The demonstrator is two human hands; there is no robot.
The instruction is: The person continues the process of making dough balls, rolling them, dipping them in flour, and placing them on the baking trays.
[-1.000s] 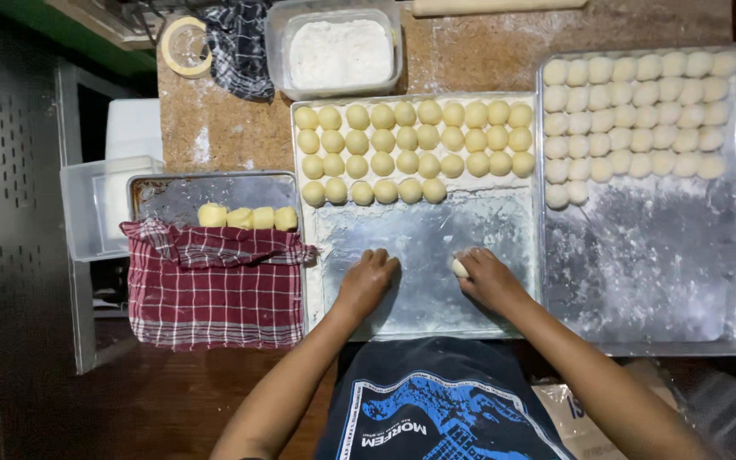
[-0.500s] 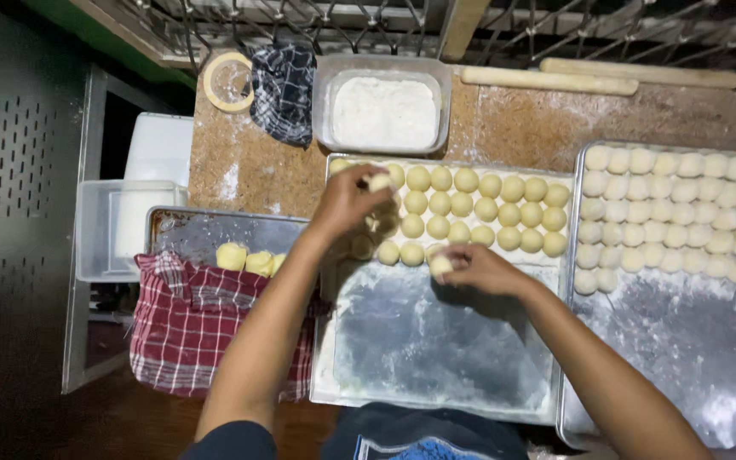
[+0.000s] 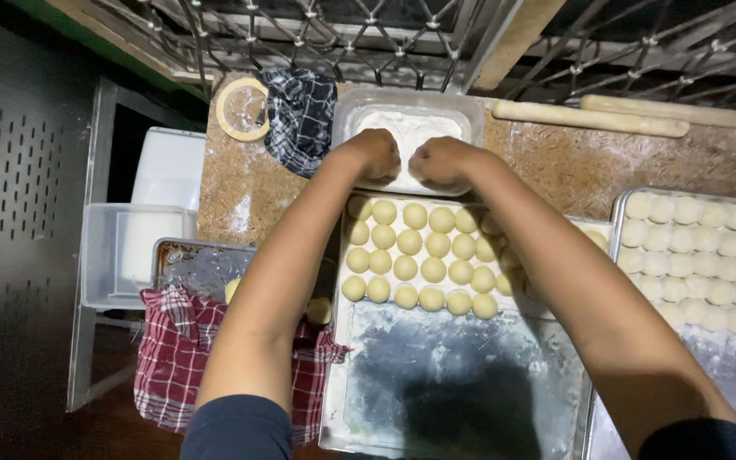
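Both my hands reach to the far side of the table, into a clear tub of white flour. My left hand and my right hand sit side by side with knuckles up and fingers curled down into the flour, so whatever they hold is hidden. Just below them, a floured metal tray carries rows of small round dough balls along its far half. My forearms cross over this tray.
A second tray at right holds several rows of dough balls. At left, a red checked cloth covers a small tray. Two rolling pins, a tape roll, a dark checked cloth and a plastic tub surround them.
My left hand has left the dough rows and my right hand, which held a dough piece over the tray, has moved forward; both are now in the flour tub. The view has tilted forward.
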